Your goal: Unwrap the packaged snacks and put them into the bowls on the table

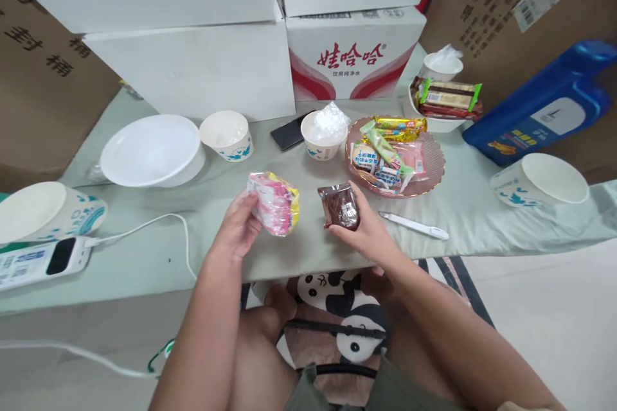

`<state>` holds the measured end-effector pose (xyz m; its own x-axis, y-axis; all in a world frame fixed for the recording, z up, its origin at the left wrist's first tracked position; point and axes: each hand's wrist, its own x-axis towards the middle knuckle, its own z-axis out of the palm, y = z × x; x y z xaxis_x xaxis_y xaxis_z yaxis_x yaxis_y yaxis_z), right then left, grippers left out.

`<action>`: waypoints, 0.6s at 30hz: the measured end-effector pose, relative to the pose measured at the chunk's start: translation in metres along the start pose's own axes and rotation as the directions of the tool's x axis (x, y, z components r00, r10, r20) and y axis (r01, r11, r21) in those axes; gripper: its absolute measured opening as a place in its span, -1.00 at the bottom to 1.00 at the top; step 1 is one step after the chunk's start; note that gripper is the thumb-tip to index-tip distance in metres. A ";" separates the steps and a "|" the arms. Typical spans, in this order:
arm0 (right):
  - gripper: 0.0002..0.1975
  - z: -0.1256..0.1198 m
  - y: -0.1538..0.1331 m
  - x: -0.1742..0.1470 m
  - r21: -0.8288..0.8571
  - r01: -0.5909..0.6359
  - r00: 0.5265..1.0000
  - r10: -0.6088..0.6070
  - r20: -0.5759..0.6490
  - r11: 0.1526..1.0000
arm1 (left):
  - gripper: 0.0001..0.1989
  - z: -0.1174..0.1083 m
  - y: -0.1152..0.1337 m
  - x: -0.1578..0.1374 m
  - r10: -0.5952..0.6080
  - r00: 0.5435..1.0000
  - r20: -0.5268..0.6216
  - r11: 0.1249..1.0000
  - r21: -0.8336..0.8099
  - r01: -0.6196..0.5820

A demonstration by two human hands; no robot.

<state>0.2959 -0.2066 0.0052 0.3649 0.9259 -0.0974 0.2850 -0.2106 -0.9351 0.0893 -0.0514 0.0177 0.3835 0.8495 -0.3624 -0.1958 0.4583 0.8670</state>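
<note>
Above the table's front edge, my left hand (240, 223) grips a pink, white and yellow snack packet (274, 204) in shiny wrapping. To its right, my right hand (362, 228) is closed around a dark brown snack packet (340, 207). The two packets are apart. Just beyond my right hand stands a pinkish scalloped plate (438, 167) with several wrapped snacks, among them a green-wrapped bar (387, 149) and yellow-gold sticks (400, 124). A white utility knife (415, 225) lies on the cloth to the right. What is inside either held packet is hidden.
Paper cups (231, 153), one (321, 150) stuffed with clear plastic, and a white bowl (190, 173) stand on the table. At right are a blue bottle (525, 119), a paper bowl (511, 187) and a bowl of bars (441, 122). A cabled power bank (29, 264) lies left; boxes (357, 67) line the back.
</note>
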 end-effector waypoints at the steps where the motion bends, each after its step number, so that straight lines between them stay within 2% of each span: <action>1: 0.03 0.001 0.000 0.003 -0.058 0.032 0.999 -0.031 0.013 0.998 | -0.34 0.003 -0.001 0.000 -0.008 1.000 0.026 1.000 0.011 0.007; 4: -0.21 -0.002 0.001 0.005 -0.231 0.157 0.988 -0.154 0.030 0.960 | -0.31 0.007 -0.003 0.002 -0.027 0.998 0.048 0.998 0.061 0.024; 7: -0.56 -0.018 0.004 -0.005 -0.375 0.252 0.957 -0.286 -0.038 0.892 | -0.29 0.007 -0.005 0.004 -0.006 1.000 0.011 0.989 0.149 0.004; 10: -0.77 -0.045 0.013 -0.022 -0.522 0.218 0.922 -0.349 -0.166 0.824 | -0.29 0.004 -0.008 0.005 0.091 0.996 -0.001 0.941 0.329 -0.085; 12: -0.79 -0.066 0.024 -0.034 -0.634 0.112 0.901 -0.347 -0.260 0.765 | -0.29 0.003 -0.009 0.005 0.154 0.988 0.001 0.884 0.446 -0.138; 14: -0.71 -0.086 0.040 -0.042 -0.718 0.013 0.898 -0.324 -0.297 0.695 | -0.31 0.002 -0.010 0.005 0.190 0.982 0.001 0.847 0.506 -0.164; 16: -0.59 -0.102 0.058 -0.046 -0.773 -0.055 0.925 -0.259 -0.277 0.632 | -0.38 0.002 -0.011 0.005 0.197 0.980 0.016 0.842 0.509 -0.177; 18: -0.55 -0.113 0.071 -0.047 -0.800 -0.078 0.959 -0.175 -0.224 0.595 | -0.54 0.002 -0.012 0.006 0.183 0.982 0.044 0.868 0.463 -0.182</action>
<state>0.3995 -0.3004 -0.0184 0.4988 0.8542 0.1466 0.8498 -0.4487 -0.2766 0.0954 -0.0521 0.0059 0.3804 0.9066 -0.1828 0.1782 0.1221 0.9764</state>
